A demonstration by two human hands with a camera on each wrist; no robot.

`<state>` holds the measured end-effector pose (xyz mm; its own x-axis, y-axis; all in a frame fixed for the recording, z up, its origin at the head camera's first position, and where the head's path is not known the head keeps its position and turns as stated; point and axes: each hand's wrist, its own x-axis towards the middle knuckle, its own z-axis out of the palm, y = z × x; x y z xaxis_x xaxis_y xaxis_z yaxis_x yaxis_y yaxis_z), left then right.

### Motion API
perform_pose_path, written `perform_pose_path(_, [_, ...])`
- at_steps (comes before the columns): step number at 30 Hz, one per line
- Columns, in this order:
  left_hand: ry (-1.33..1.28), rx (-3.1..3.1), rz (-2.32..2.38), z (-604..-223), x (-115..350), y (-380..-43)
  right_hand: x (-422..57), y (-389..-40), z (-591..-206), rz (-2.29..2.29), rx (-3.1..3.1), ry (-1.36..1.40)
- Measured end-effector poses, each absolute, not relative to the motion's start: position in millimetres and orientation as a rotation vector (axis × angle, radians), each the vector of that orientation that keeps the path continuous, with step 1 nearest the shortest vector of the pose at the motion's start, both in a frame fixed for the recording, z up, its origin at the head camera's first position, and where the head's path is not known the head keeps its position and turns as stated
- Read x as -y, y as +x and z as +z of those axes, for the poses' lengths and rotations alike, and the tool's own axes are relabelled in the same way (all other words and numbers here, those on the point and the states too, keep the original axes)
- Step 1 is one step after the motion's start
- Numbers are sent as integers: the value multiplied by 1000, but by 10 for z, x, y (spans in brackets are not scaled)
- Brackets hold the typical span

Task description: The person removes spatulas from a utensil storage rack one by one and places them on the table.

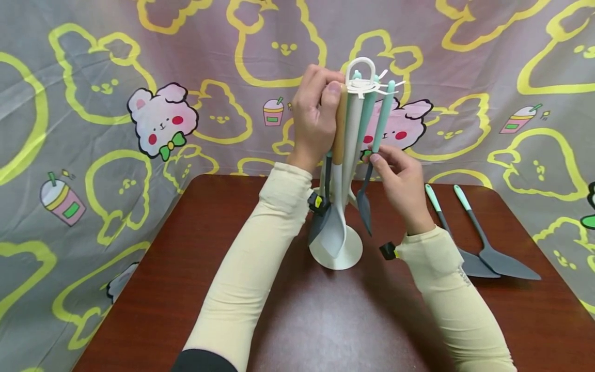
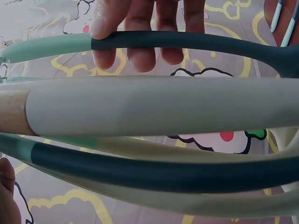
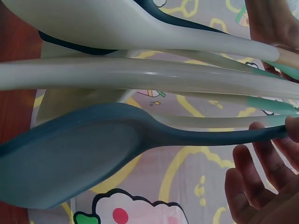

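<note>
A white utensil stand (image 1: 360, 87) with a ring top and hooks carries several kitchen utensils. At its left, my left hand (image 1: 317, 106) has curled fingers and grips the top of the wooden handle of a white-headed spoon (image 1: 335, 235). On the right side, my right hand (image 1: 401, 173) pinches a dark grey spoon (image 3: 93, 149) where its mint handle meets the grey shaft. That handle's top is at a hook of the stand, and its head points down. The right fingers (image 2: 140, 56) show behind the shaft in the left wrist view.
Two grey turners (image 1: 509, 263) with mint handles lie on the brown table (image 1: 186, 289) at the right, one partly over the other. The stand's round white base (image 1: 350, 253) rests on the table. A patterned curtain (image 1: 223, 155) hangs behind.
</note>
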<state>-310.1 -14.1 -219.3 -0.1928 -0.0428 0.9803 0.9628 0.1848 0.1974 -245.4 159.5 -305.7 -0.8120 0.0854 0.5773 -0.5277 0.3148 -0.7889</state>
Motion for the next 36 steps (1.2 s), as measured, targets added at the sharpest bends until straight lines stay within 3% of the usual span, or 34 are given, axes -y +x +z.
perform_pose_path(36, [-958,1410,-1211,-2181,147,-3118,-1584,-2475,-3153,1424,1970,381])
